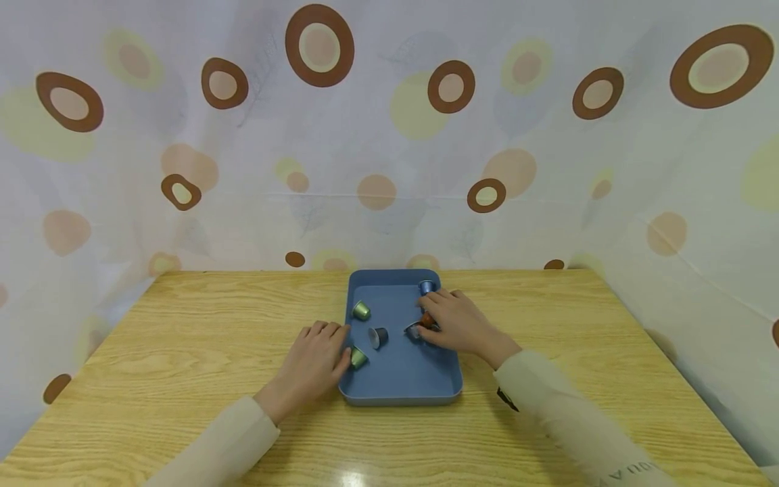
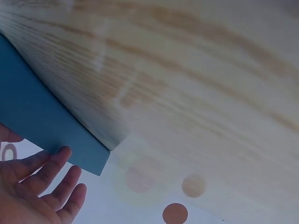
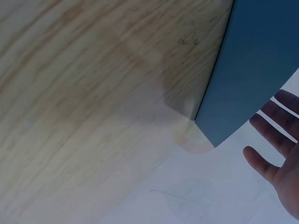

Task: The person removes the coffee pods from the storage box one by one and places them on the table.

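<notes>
Wood-grain worktop [image 1: 201, 352], pale yellow, its far edge running close up to a light cloth-like backdrop [image 1: 377, 135] that bends round on both sides. On that backdrop we log brown rings, peach and yellow-green blots, and a faint leaf print, clearest from the right wrist. A bright glare spot lies on the near part of the wood.

Blue tray [image 1: 402, 400] on the worktop, about central, its far end near the backdrop. Inside, along the left: one green capsule [image 1: 362, 310] towards the far end, a second green capsule [image 1: 358, 358] nearer us, and between them, slightly inward, a dark grey capsule [image 1: 378, 337] tipped on its side. In the far right corner, a blue capsule [image 1: 427, 287]. By the right wall, a brown capsule [image 1: 427, 320] and a silvery-dark capsule [image 1: 413, 331], close together.

Left hand [image 1: 313, 358] at the tray's left rim, fingers loose and gently bent, thumb beside the nearer green capsule. Right hand [image 1: 462, 323] reaches over the right rim, thumb and fingers about the brown and silvery-dark capsules (partly hiding both from us); whether it grasps either, we cannot tell. From both wrists, the tray's outer wall screens off the inside.

Cream sleeves on both arms; a small black piece [image 1: 507, 400] under the right cuff. Dark lettering [image 1: 633, 470] on the right sleeve, an A among it, the whole word unreadable to us.
</notes>
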Tool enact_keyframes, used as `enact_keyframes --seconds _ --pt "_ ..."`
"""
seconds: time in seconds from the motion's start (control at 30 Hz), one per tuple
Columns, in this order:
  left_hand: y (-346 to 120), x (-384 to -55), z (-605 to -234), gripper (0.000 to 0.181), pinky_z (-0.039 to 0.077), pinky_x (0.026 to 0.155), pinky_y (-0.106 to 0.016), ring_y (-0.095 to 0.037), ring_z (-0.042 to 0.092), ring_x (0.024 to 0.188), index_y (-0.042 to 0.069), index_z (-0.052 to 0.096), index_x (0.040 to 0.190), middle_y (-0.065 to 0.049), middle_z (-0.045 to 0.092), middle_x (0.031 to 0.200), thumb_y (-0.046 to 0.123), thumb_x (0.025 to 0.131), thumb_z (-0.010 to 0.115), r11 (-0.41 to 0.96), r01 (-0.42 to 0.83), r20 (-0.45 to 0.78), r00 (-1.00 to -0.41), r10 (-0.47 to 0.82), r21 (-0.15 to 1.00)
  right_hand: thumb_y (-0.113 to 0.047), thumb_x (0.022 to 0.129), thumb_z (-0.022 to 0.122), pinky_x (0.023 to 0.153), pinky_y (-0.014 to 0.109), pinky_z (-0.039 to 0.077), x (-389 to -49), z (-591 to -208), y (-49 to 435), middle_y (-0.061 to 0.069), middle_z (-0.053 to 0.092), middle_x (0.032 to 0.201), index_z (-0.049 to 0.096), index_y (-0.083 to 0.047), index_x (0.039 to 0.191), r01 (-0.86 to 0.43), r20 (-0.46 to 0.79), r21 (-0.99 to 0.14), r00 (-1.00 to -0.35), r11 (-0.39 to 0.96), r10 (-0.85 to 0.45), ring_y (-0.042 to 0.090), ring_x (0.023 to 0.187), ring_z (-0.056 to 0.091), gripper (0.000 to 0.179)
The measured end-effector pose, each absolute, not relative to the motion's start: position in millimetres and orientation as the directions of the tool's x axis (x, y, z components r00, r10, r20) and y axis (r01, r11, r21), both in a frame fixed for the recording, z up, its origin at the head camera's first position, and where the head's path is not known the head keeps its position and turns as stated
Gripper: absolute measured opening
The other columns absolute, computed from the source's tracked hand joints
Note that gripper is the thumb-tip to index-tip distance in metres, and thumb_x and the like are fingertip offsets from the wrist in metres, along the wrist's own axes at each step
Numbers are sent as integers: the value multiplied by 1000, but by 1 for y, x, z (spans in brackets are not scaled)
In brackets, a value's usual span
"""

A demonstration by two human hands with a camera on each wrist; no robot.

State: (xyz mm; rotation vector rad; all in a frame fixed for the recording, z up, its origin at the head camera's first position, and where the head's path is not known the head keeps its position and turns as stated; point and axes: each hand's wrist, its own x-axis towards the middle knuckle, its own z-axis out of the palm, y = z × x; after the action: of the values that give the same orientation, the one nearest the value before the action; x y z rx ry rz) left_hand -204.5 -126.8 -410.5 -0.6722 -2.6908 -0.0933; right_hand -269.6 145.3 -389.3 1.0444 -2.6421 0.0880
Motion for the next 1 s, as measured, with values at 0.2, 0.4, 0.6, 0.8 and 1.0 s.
enact_keyframes --seconds 0.2,0.4,0.6,0.8,1.0 --pt "-127 -208 -411 38 46 85 -40 -25 56 102 5 59 119 -8 63 109 27 89 54 882 470 363 -820 443 -14 -39 85 60 82 45 46 -273 -393 139 -1 58 92 60 -12 110 -682 269 56 -693 729 -669 19 88 54 37" --pt "-129 -210 -411 37 45 86 -40 -25 55 103 6 59 119 -7 62 110 27 89 53 875 484 351 -822 449 12 -39 85 59 78 43 46 -274 -396 134 -1 60 95 61 -13 108 -688 252 72 -688 722 -681 18 88 54 35" --pt "-129 -212 -411 36 45 87 -39 -24 54 104 6 59 118 -6 61 111 27 89 53 871 490 351 -819 453 19 -41 85 59 81 43 45 -275 -398 132 0 62 100 61 -14 107 -693 247 87 -681 716 -689 19 94 54 36" --pt "-129 -213 -411 37 45 86 -39 -24 54 104 6 59 118 -7 61 111 27 89 53 869 495 356 -813 460 8 -40 84 60 83 44 45 -274 -398 130 1 63 102 62 -14 107 -700 242 102 -672 707 -700 20 97 54 35" --pt "-130 -213 -411 37 45 87 -39 -24 54 104 6 58 119 -6 61 111 28 90 52 870 494 348 -815 463 1 -42 85 60 82 42 44 -273 -399 128 1 64 102 62 -15 106 -695 231 128 -672 707 -703 20 98 55 35"
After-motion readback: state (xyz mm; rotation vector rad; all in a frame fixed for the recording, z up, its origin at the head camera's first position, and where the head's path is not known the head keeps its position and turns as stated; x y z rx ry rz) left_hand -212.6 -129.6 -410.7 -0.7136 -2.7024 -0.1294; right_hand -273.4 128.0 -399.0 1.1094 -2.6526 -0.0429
